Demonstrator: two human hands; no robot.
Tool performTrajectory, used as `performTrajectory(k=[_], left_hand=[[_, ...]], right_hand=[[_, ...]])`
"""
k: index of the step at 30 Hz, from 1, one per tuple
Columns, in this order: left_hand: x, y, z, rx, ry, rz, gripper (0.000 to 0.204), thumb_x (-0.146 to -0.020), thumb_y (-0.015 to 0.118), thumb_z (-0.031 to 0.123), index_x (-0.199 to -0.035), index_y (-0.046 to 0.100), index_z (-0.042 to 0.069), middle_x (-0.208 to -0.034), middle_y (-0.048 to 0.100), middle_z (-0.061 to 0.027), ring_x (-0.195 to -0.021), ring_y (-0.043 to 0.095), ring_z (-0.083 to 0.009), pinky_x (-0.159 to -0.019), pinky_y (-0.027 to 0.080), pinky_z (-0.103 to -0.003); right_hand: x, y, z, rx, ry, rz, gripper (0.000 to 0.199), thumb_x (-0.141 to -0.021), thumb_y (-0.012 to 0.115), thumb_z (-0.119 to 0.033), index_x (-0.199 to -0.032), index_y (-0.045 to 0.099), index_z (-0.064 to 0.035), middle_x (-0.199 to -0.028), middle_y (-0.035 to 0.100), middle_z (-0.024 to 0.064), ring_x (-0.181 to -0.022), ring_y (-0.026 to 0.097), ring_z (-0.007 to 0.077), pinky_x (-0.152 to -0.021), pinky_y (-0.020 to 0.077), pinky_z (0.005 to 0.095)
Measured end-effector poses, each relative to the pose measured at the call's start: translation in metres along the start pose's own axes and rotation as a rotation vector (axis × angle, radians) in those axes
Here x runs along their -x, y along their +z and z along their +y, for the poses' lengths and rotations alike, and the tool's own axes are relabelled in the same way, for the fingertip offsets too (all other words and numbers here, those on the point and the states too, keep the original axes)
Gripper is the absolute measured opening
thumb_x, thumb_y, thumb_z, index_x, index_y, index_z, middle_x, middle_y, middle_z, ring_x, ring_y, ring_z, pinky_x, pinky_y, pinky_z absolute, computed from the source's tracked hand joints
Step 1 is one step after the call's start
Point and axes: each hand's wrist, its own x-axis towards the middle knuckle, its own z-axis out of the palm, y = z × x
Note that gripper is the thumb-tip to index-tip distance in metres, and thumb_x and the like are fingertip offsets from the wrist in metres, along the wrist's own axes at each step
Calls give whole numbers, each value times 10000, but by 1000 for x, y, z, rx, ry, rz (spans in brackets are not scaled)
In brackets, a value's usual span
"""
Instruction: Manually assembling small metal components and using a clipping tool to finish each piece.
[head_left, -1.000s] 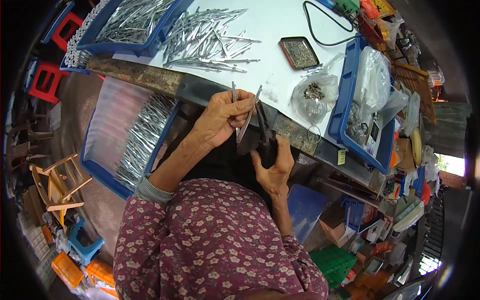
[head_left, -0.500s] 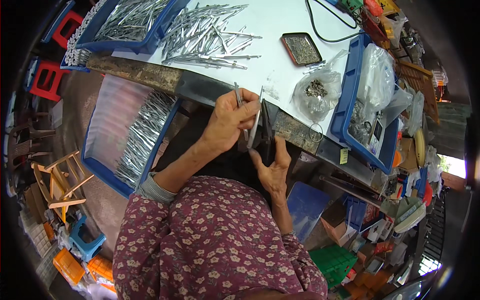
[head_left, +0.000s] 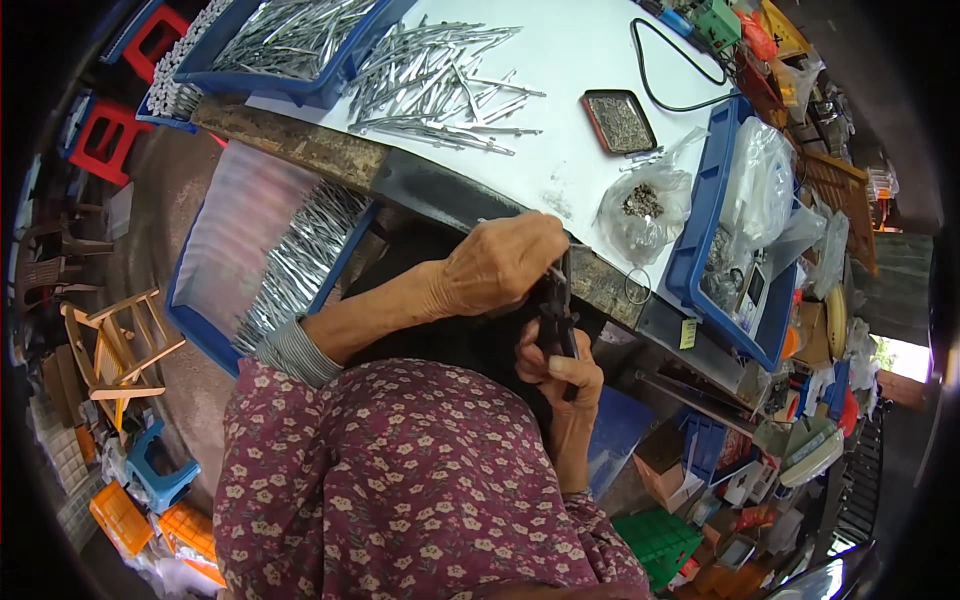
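Observation:
My left hand (head_left: 505,262) is closed, its back turned up, at the front edge of the table. Its fingers are mostly hidden; a bit of thin silver metal strip (head_left: 556,271) shows by them, against the dark tool. Lower and to the right, my right hand (head_left: 565,372) wraps round a black plier-like hand tool (head_left: 556,325), held upright just under the left fingers. The tool's exact kind is hard to make out. On the white tabletop ahead lies a loose pile of similar silver metal strips (head_left: 440,85).
Blue trays of metal strips stand at the back left (head_left: 322,92) and below the table on the left (head_left: 205,335). Right of the pile are a small dark tray of tiny parts (head_left: 620,122), a plastic bag of small parts (head_left: 643,205) and a blue bin (head_left: 690,262).
My left hand has moved right and rolled over, bringing the strip to the tool. My right hand has dropped slightly, now gripping the tool lower down. The view has shifted slightly.

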Motion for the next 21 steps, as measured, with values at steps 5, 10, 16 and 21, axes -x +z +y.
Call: performTrajectory(k=[5, 10, 16, 21], left_hand=[[-19, -11, -6, 235, -780, -13, 70, -850, 480, 78, -877, 497, 16, -678, 541, -109, -610, 537, -189, -546, 410, -298], [-43, -34, -67, 147, -794, -92, 146, -850, 428, 143, -879, 471, 7, -633, 562, -98, -623, 572, -241, -597, 433, -358], [-43, -12, -112, -286, -655, -440, 120, -814, 508, 85, -910, 503, 13, -833, 578, -165, -770, 567, -334, -651, 445, -397], [-30, 6, -126, -439, -530, -449, 112, -743, 577, 61, -813, 499, 19, -808, 525, -144, -775, 555, -326, -660, 457, -410]], right_hand=[[-12, 7, 13, 99, -72, 46, 441, -690, 644, -223, -997, 499, 59, -749, 467, 42, -598, 407, 96, -523, 317, 239], [-13, -4, 22, 333, -71, 49, 414, -728, 652, -250, -988, 513, 40, -729, 465, 23, -591, 422, 88, -526, 329, 238], [-12, -2, 28, 430, -45, 55, 399, -729, 652, -279, -982, 533, 6, -703, 473, 1, -581, 418, 69, -520, 314, 222], [-10, -3, 28, 466, -51, 52, 406, -725, 657, -306, -968, 542, -2, -703, 480, 1, -586, 419, 73, -536, 312, 246]])
